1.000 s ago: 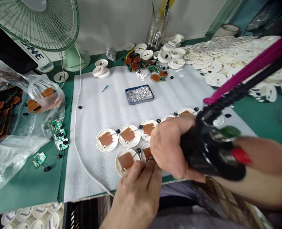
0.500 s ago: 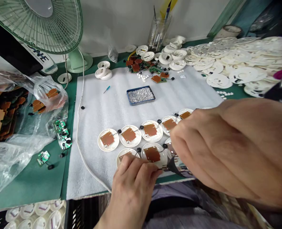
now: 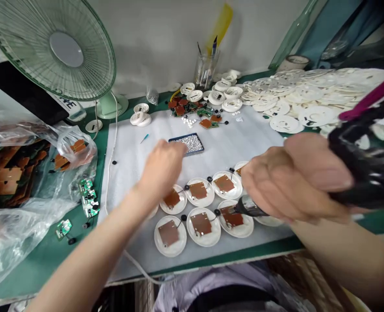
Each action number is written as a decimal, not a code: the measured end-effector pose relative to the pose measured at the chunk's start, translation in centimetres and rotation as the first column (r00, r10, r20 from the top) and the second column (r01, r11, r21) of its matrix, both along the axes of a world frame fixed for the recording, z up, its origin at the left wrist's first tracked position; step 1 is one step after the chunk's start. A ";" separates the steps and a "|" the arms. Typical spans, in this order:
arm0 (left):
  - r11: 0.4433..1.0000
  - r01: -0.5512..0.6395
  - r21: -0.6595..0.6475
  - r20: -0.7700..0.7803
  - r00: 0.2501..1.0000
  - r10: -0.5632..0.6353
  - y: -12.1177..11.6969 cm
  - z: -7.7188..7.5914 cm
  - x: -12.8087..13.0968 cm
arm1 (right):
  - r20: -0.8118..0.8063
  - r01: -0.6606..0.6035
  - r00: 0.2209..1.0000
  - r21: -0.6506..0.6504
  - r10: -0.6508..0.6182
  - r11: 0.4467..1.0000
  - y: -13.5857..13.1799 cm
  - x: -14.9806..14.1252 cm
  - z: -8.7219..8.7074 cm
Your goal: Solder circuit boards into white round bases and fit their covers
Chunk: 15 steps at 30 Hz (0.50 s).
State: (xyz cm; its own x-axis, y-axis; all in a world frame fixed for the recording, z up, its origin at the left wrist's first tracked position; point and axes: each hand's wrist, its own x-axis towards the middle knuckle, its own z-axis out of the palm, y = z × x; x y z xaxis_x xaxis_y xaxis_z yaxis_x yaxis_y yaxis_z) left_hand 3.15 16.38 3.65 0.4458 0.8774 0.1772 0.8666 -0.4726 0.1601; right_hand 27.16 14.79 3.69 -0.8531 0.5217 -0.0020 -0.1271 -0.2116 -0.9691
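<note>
1. While the right hand (image 3: 279, 186) wraps around a black power tool (image 3: 370, 186), fingers closed and clamped on it, the tool's dark nose (image 3: 252, 206) points left over a brown board (image 3: 229, 221).
2. That board sits in the third white dish (image 3: 242, 231) from the left in the near row; I can't tell whether the tip touches it.
3. The left hand (image 3: 162, 167) is stretched over the left end of a blue tray (image 3: 195, 152), fingers bunched together, fingertips out of my sight, so I can't tell whether they pinch anything.
4. Small silver pieces (image 3: 192, 142) show at the tray's right end; the tray lies on a pale sheet (image 3: 133, 169), well in from its left edge.
5. The near row of dishes runs close along the sheet's near edge, with another row just behind it, its left end partly under the left forearm (image 3: 91, 255).
6. Toward the sheet's far left corner lies a little blue-handled tool (image 3: 144, 138); beyond that corner stands a fan (image 3: 66, 50).
</note>
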 end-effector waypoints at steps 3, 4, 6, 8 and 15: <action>1.000 -0.010 -0.022 -0.091 0.996 0.008 6.1 0.2 0.4 | -0.011 0.022 1.000 0.018 -0.022 1.000 0.5 0.1 1.1; 1.000 0.000 -0.027 -0.107 0.994 -0.003 7.0 0.0 0.6 | -0.015 0.032 0.999 0.019 -0.032 0.999 0.6 0.1 1.3; 0.999 0.024 -0.025 -0.127 0.992 -0.027 7.3 -0.4 1.1 | -0.027 0.044 0.999 0.021 -0.043 0.999 0.6 0.1 1.5; 0.999 0.040 -0.008 -0.132 0.990 -0.041 6.7 -0.5 1.2 | -0.063 0.045 0.997 0.026 -0.044 0.999 0.3 -0.1 1.3; 0.998 0.068 0.001 -0.161 0.985 -0.067 7.1 0.1 1.0 | -0.405 0.098 0.912 0.066 -0.063 0.993 -1.2 -0.7 0.4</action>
State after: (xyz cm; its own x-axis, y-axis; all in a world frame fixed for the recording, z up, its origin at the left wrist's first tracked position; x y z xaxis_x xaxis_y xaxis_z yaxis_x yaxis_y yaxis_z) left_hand 4.12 23.43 3.77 0.5272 0.8433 0.1045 0.8468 -0.5316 0.0182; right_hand 26.46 13.56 4.07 -0.7279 0.5721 0.3780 -0.5222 -0.1052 -0.8463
